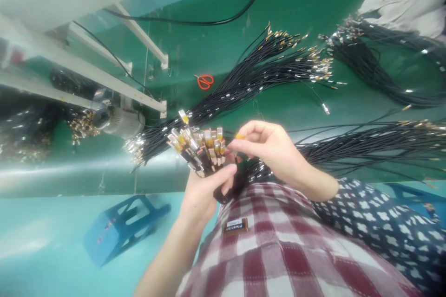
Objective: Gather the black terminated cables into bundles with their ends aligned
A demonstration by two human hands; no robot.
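Note:
My left hand point(209, 190) is wrapped round a bundle of black cables point(198, 148), whose metal connector ends with yellow tape fan out above the fist. At the bundle's right side, my right hand point(266, 146) pinches with thumb and forefinger. A small yellow-taped piece point(240, 136) shows at those fingertips, apparently one cable's end; its lower part is hidden. Behind the held bundle, a long bunch of black cables point(240, 79) lies on the green table point(195, 46). More black cables point(365, 144) stretch off to the right of my right wrist.
Red-handled scissors point(205, 82) lie beyond the bundle. Metal frame legs point(146, 97) and a greyish motor-like device point(120, 118) stand at left. A coiled cable bunch point(372, 69) and pale cloth point(404, 7) are at far right. A blue stool point(121, 227) stands below the table edge.

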